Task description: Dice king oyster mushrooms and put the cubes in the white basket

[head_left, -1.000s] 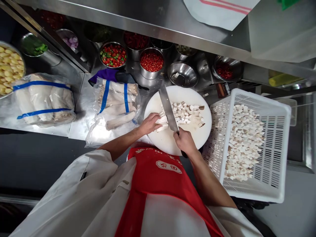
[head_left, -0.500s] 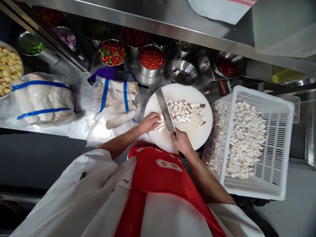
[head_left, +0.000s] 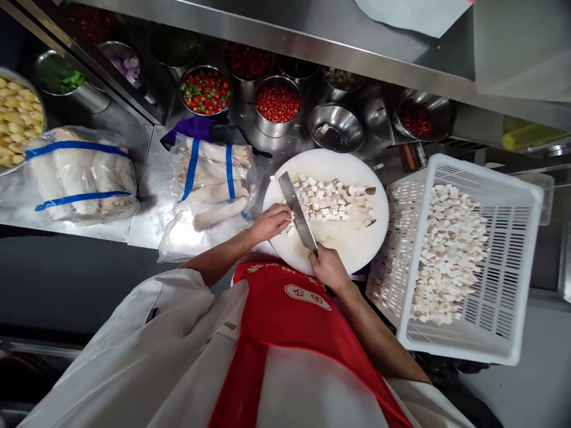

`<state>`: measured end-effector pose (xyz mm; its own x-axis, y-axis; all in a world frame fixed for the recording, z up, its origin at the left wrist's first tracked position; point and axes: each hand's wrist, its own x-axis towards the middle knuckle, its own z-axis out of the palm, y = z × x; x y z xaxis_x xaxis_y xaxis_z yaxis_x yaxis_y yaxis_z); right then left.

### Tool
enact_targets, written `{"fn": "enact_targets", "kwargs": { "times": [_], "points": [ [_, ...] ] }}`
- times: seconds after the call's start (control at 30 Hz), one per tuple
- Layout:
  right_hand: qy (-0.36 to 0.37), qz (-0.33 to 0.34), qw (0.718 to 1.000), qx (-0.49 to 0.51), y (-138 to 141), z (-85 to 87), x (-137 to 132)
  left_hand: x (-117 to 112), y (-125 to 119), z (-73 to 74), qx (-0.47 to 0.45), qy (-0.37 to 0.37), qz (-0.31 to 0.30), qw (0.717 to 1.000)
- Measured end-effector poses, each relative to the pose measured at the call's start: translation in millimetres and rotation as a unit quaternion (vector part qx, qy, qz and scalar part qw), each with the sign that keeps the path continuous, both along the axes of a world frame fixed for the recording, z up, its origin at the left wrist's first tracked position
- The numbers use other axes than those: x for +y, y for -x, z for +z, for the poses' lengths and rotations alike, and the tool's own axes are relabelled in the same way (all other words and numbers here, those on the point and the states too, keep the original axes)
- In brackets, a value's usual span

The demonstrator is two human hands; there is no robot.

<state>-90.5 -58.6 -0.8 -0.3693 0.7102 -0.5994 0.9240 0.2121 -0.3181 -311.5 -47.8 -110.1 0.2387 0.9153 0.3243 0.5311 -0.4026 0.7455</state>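
My right hand (head_left: 329,266) is closed round the handle of a cleaver (head_left: 298,211), whose broad blade slants across the left part of a round white cutting board (head_left: 348,249). At the blade's left side my left hand (head_left: 271,222) is closed with curled fingers on mushroom strips (head_left: 289,228), mostly hidden under the fingertips. Right of the blade lies a heap of diced white mushroom (head_left: 328,199), with a few brown-edged bits at its right end. To the left, whole king oyster mushrooms (head_left: 220,214) rest in and on an opened plastic bag (head_left: 173,241) with blue tape.
A white slotted basket (head_left: 504,351) with diced mushroom stands right of the board. Behind are steel bowls of chopped chillies (head_left: 277,106) and a nearly bare steel bowl (head_left: 336,128). A second taped mushroom bag (head_left: 82,178) lies far left. A steel shelf (head_left: 312,35) overhangs the back.
The cleaver has shifted slightly left toward my left hand, and less of the strips shows beside it. More cut pieces lie by the blade. The whole view has shifted slightly.
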Motion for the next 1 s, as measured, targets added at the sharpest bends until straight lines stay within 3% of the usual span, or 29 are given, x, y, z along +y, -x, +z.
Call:
{"fn": "enact_targets", "kwargs": {
  "times": [0.07,0.23,0.33,0.47,0.63,0.8,0.9,1.0],
  "points": [
    [-0.004,0.0,1.0,0.016,-3.4,0.9,-0.7,-5.0,1.5,3.4,-0.008,0.005,0.005,1.0],
    [-0.019,-0.001,0.998,0.062,-23.6,34.6,-17.3,-19.7,5.7,5.4,-0.034,0.023,0.087,0.995],
    [0.003,0.001,0.998,0.07,-26.0,44.9,-24.7,-21.7,5.6,2.7,-0.029,0.034,0.088,0.995],
    [0.043,-0.006,0.999,0.027,-14.4,25.6,-25.8,-16.7,4.2,-0.5,-0.025,0.036,0.057,0.997],
    [0.03,-0.039,0.998,0.047,-4.0,-5.2,-16.0,-19.6,4.0,1.9,-0.015,0.021,0.036,0.999],
    [0.01,-0.094,0.989,0.114,-15.9,1.2,-13.9,-43.4,-14.0,4.4,0.105,0.045,0.002,0.993],
    [-0.013,-0.163,0.962,0.217,-33.0,16.5,-23.8,-39.6,-33.9,3.9,0.126,0.053,0.064,0.989],
    [-0.066,-0.203,0.942,0.259,-57.1,27.5,-29.6,-7.1,-49.2,2.3,0.102,0.047,0.184,0.976]
  ]
}}
